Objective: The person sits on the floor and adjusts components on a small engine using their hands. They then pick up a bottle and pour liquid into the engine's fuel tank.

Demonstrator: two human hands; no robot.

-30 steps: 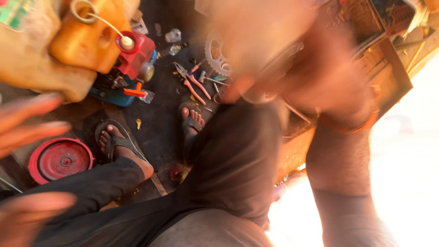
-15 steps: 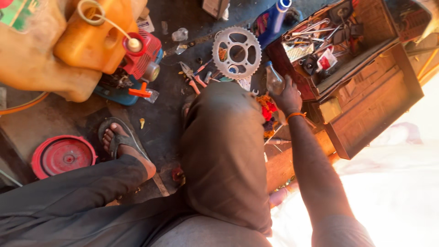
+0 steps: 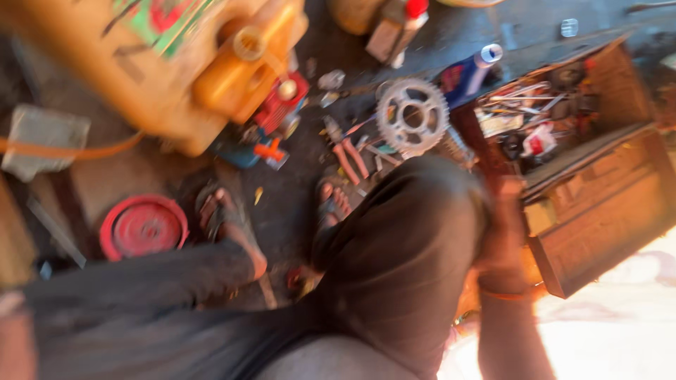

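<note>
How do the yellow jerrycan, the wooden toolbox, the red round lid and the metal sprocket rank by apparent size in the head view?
1. yellow jerrycan, though it is cut off by the frame and perhaps nearer the camera
2. wooden toolbox
3. red round lid and metal sprocket: they look alike, so no ranking.

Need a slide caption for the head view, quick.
Right hand beside raised knee, near open wooden toolbox; sprocket on floor.

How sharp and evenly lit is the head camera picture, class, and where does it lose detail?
Head view: motion blur smears everything, worst on the yellow jerrycan and the right hand; the sprocket and red disc stay recognisable; the lower right corner is burnt out to white by sunlight beside the wooden toolbox; the left hand is not clearly visible.
</note>
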